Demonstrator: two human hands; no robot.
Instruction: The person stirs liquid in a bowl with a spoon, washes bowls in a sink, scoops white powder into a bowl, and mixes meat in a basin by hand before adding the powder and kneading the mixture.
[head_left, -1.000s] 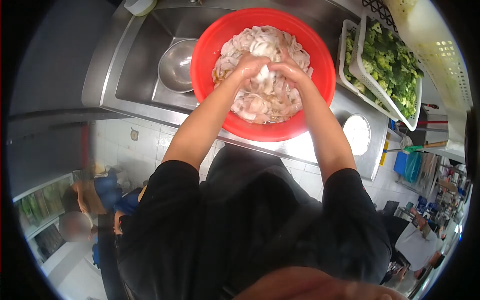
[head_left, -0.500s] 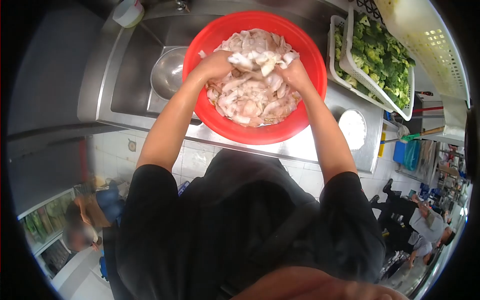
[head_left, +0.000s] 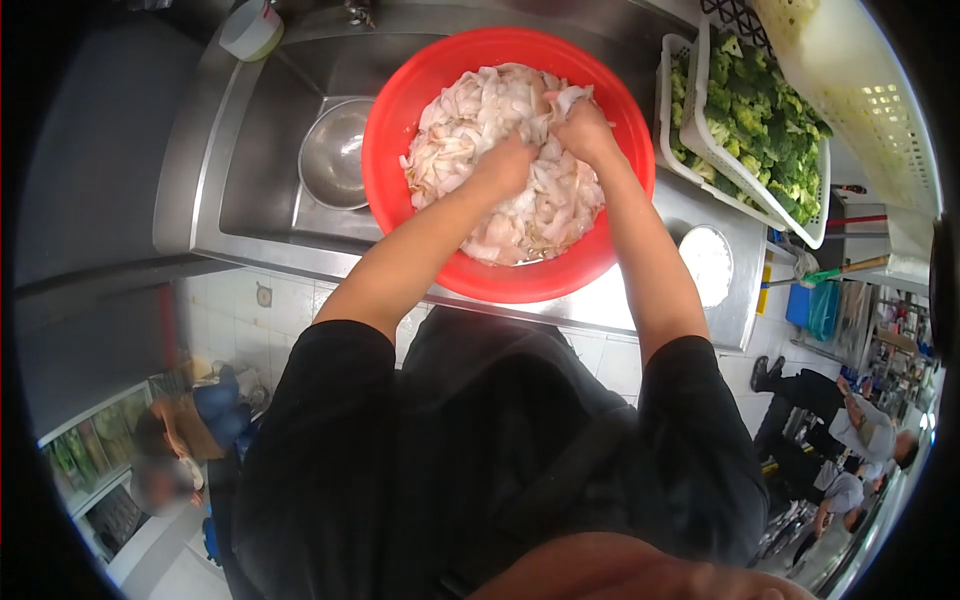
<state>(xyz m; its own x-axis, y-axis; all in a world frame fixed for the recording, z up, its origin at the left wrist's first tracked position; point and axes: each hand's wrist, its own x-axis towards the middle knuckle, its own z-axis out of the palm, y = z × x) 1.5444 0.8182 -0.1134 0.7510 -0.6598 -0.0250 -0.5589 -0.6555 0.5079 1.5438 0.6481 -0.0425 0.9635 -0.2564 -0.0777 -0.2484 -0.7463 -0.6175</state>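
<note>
Now the left hand (head_left: pixel 508 165) has come in close to the right hand (head_left: pixel 587 130), so both can reach one spot. Soft, pale, wet strips (head_left: pixel 445 155) fill the round red plastic tub (head_left: pixel 388 150). The right grip pinches a floppy white piece (head_left: pixel 573 97); the left grip is buried, can't tell. Bare wall shows near the body; white plastic baskets (head_left: pixel 700 136) crowd the right.

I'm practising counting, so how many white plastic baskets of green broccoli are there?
2. The lower basket peeks out beside the big round red plastic tub; the upper basket overlaps it, farther right. More could be hidden underneath.
</note>
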